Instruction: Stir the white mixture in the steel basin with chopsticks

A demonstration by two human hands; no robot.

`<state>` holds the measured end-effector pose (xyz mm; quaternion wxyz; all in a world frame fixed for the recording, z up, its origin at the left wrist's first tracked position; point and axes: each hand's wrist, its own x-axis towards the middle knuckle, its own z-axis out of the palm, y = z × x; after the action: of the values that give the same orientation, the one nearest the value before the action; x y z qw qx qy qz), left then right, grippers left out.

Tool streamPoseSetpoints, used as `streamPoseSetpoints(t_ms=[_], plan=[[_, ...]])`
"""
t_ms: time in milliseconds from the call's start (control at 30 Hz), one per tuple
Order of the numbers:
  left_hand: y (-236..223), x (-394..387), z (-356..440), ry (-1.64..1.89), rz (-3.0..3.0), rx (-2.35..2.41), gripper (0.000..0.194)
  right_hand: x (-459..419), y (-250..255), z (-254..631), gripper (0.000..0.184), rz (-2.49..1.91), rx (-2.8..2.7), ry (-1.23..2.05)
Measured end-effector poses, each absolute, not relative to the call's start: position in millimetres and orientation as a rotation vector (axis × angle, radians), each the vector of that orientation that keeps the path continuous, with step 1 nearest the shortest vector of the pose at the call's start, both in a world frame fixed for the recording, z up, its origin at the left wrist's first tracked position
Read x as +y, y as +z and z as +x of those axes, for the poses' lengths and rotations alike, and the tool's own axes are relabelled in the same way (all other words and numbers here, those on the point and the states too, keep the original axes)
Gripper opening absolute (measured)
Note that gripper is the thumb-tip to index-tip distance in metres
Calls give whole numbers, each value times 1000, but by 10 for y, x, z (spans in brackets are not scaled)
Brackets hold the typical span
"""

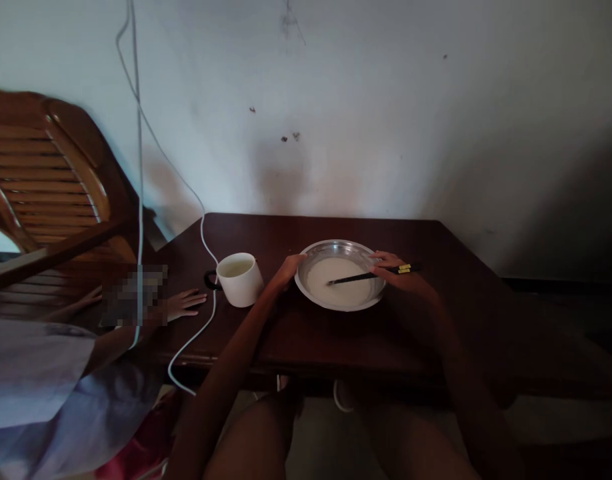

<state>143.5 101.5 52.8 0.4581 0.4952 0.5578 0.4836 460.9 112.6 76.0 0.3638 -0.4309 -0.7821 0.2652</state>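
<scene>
A shallow metal bowl (340, 308) with a whitish mixture (331, 293) in it rests on the dark table. At its left side, my left hand (289, 268) grips the rim, fingers closed on the edge. Dark chopsticks with gold bands (353, 277) slant across the bowl, their tips in the mixture. My right hand (400, 275) is closed around them at the bowl's right rim; part of its grip is hidden. Left of the bowl, near my left forearm, stands a white mug (242, 287) with a black handle and pale contents.
The brown wooden table (306, 340) meets a pale wall (346, 100). Another person's hand (185, 305) lies flat on the table's left side. White cables (141, 173) hang down there, one passing behind the mug. A slatted wooden chair (51, 180) stands at left.
</scene>
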Motion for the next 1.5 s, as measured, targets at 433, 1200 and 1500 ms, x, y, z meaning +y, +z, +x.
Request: streamPoseSetpoints(t_ms=[433, 1200, 1500], plan=[[555, 1030, 1401, 1202, 1325, 1342, 40, 1125, 750, 4595, 30, -1138, -2023, 623], [539, 1041, 1415, 1211, 1335, 1393, 41, 1137, 725, 4610, 28, -1130, -2012, 641], [529, 1049, 1405, 1216, 1361, 1441, 36, 1062, 805, 4659, 32, -1038, -2120, 862]])
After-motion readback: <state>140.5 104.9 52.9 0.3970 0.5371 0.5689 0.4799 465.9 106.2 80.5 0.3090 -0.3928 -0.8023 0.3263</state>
